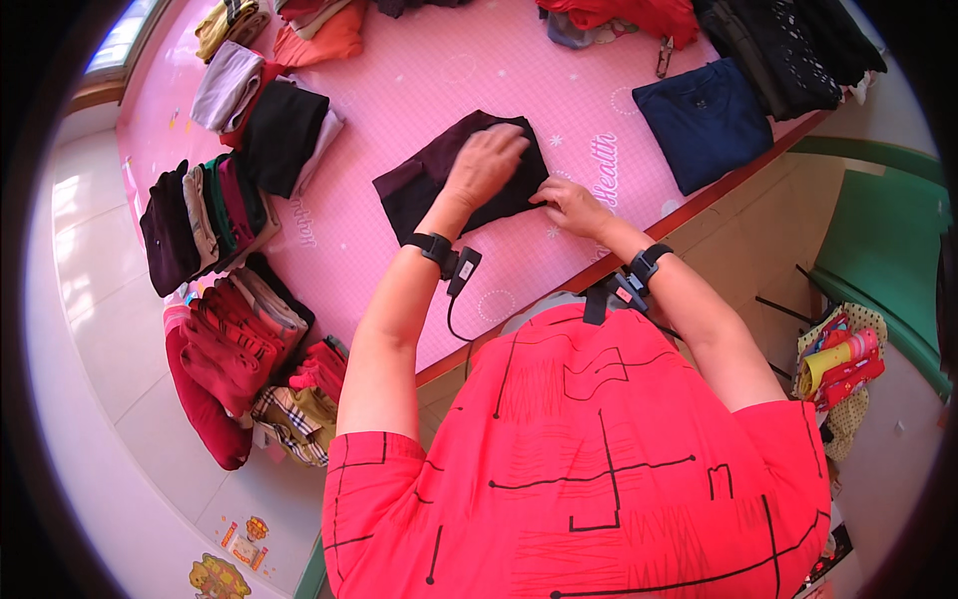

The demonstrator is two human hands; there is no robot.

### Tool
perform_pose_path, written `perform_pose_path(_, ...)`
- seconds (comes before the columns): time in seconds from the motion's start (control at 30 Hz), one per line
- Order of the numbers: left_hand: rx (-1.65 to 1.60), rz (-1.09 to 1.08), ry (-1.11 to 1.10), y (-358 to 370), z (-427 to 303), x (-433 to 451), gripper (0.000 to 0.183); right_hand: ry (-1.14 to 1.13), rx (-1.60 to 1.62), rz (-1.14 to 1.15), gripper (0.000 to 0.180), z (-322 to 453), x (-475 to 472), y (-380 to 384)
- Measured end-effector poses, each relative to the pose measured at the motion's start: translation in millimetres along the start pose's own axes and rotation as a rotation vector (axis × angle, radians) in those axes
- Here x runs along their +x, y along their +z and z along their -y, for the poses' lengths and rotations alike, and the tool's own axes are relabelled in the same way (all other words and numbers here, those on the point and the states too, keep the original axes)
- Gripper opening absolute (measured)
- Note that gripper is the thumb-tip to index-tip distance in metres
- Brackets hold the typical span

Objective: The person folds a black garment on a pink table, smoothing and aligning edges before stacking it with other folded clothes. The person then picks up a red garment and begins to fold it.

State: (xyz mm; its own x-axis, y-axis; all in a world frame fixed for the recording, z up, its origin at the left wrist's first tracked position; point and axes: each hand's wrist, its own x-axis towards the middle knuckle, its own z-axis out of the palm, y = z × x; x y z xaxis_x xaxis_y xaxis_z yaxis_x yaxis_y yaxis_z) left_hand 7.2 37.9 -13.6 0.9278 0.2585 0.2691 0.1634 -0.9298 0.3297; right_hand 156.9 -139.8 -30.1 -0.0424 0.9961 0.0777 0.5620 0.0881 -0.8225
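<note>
A dark folded garment (430, 183), black with a maroon-brown part, lies on the pink patterned tablecloth (479, 269). My left hand (486, 165) rests over its upper right part, palm down, with the fingers bent; whether they grip any cloth cannot be told. At the garment's right corner, my right hand (572, 206) has its thumb and forefinger on the edge, pinching the black fabric. Both wrists wear black straps with small devices. Right of the garment lies a folded navy blue garment (703, 123), apart from it.
Folded clothes in stacks (206, 213) line the table's left side, with red garments (232, 337) below them. Dark clothes (778, 56) and a red heap (621, 19) lie at the far right, near small metal nippers (664, 58). A green chair (883, 247) stands at right.
</note>
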Motion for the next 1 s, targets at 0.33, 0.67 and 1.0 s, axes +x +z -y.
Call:
perform_pose_path(0.33, 0.106, 0.321, -0.050, 5.9, -13.5, -23.0, 0.089, 0.220, -0.233, -0.177, 0.018, 3.8, -27.3, -48.3)
perform_pose_path(0.67, 0.131, 0.283, -0.080, 4.9, -14.5, -22.8, 0.096, 0.012, -0.566, 0.222, 0.064, 2.9, -26.5, -9.8)
perform_pose_path(1.0, 0.120, 0.198, -0.084, 20.2, -15.9, -3.8, 0.065, -0.047, -0.529, 0.155, 0.067, -2.8, -27.9, -8.0)
